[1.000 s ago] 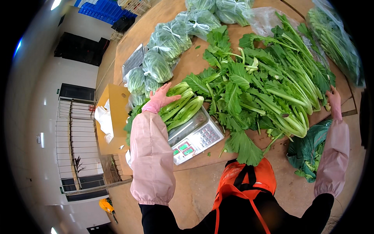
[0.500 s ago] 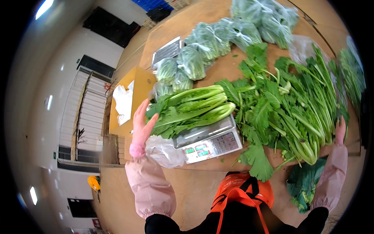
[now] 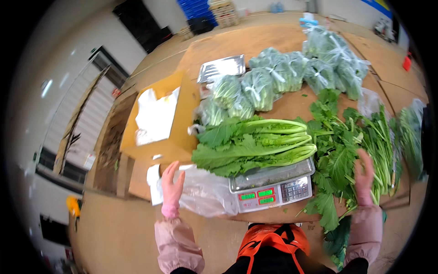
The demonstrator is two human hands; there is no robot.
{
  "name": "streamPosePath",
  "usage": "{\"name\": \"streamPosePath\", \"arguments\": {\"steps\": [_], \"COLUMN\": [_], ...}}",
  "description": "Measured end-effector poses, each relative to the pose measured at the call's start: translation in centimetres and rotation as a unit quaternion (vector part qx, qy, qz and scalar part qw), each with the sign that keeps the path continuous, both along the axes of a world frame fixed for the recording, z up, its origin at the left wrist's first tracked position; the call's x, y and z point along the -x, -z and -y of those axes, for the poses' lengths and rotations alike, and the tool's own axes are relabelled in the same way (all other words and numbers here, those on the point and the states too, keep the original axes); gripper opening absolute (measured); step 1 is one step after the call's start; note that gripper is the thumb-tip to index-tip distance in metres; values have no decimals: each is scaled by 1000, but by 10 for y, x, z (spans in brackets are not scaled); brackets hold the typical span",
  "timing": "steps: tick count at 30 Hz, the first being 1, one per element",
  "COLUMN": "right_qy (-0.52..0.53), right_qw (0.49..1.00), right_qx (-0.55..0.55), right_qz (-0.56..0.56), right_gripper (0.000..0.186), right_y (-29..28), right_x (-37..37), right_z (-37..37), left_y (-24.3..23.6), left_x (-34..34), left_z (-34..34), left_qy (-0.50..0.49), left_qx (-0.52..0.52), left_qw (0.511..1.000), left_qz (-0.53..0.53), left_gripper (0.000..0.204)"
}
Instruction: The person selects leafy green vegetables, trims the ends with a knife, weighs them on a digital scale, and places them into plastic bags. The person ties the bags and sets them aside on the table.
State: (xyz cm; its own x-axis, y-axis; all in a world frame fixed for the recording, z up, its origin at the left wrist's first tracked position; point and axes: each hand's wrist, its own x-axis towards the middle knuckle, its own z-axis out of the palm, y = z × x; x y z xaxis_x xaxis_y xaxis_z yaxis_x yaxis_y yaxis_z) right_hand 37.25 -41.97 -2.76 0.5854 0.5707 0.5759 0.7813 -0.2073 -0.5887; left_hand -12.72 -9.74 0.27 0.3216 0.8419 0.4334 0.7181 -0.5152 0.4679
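So the whole thing happens on a big brown worktable (image 3: 237,43) in what looks like a warehouse, pale walls, dark doorways at the back, blue crates (image 3: 198,7) far off. The tabletop is crowded: bagged greens (image 3: 292,68) along the far side, a metal tray (image 3: 222,67) beside them, loose leafy greens (image 3: 351,150) piled on the right. A digital scale (image 3: 271,187) sits near the front edge with a bunch of long-leaf greens (image 3: 255,144) lying across its pan. An open cardboard box (image 3: 159,121) hangs at the left edge. The left hand (image 3: 172,185) is open, fingers spread, at a clear plastic bag (image 3: 205,194) just left of the scale. The right hand (image 3: 364,176) is open too, holding nothing, against the loose greens. Bare table is mostly far back.
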Motion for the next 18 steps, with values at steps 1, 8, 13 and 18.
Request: {"name": "streamPosePath", "arguments": {"steps": [1,8,13,18], "right_qy": [-37,46,51,19], "right_qw": [995,772,643,561], "right_qx": [0,-161,-256,-324], "right_qz": [-94,-613,-720,-762], "right_gripper": [30,42,53,39], "right_y": [-10,65,80,95], "right_x": [44,187,195,183], "right_z": [-30,-119,-152,-171], "left_y": [0,-68,-37,30], "left_x": [2,-110,-252,-343], "left_z": [-8,-67,-120,-147], "left_qy": [15,269,426,472], "left_qx": [-2,23,28,334], "left_qw": [1000,961,890,769], "left_qz": [5,65,-161,-274], "left_gripper": [44,58,84,110]}}
